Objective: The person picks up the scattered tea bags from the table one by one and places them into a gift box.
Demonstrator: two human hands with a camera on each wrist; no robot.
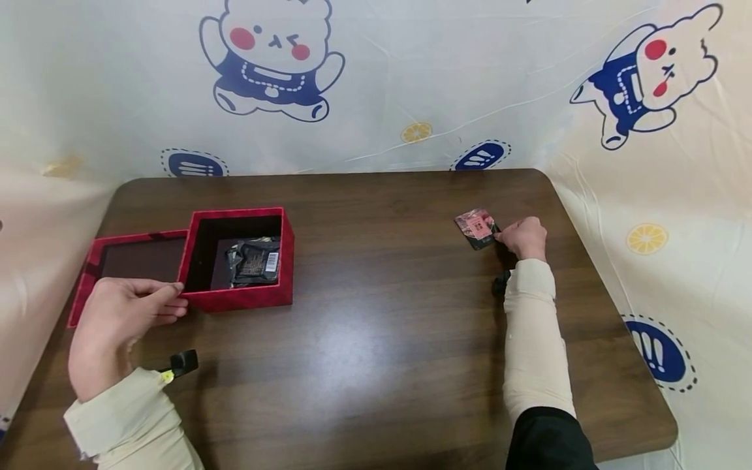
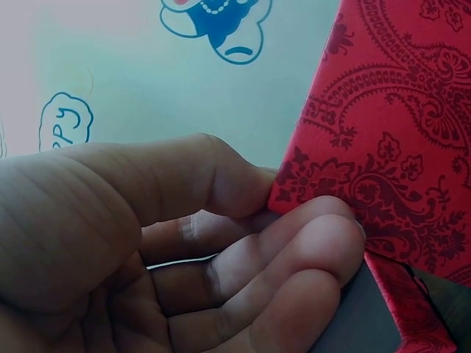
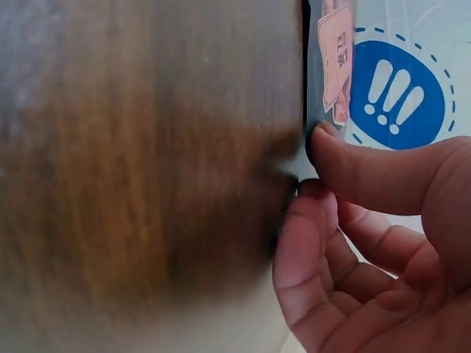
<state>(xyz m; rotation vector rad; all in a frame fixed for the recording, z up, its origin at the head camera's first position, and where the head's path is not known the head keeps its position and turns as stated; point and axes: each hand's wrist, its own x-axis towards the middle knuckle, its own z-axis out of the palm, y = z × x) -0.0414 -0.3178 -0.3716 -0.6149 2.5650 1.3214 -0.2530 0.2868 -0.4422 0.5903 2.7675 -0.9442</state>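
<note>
On the left of the table stands an open red box [image 1: 235, 300] with a dark floral pattern, clear in the left wrist view [image 2: 397, 125]. My left hand [image 1: 132, 313] pinches its near left corner between thumb and fingers. Inside the box lie black packets [image 1: 252, 261], the top one with a white barcode label; how many there are cannot be told. At the far right a flat pink and black packet [image 1: 474, 227] lies on the table. My right hand [image 1: 525, 238] pinches its near right corner, with the thumb [image 3: 327, 143] on its printed face.
The box's red lid [image 1: 141, 251] lies inside up, left of the box and partly behind my left hand. The brown wooden table [image 1: 376, 352] has rounded corners. A white cloth [image 1: 376, 85] with printed cartoon figures hangs around it at the back and sides.
</note>
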